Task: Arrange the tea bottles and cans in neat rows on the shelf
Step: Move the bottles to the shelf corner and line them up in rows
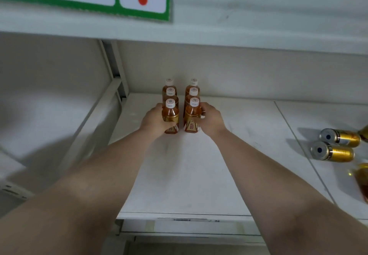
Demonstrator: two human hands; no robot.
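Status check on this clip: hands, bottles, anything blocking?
Left hand on front-left bottle, right hand on front-right bottle. Six bottles upright, two rows of three. Two cans lying on their sides, far right. Nothing blocking.

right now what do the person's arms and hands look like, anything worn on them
Both arms are bare from the near edge of the picture to the fingertips: no sleeves, gloves, watch or bracelets show. The left hand and right hand show no rings on the parts in view, though the fingers are partly hidden behind the bottles. No markings or tattoos are visible on either forearm.
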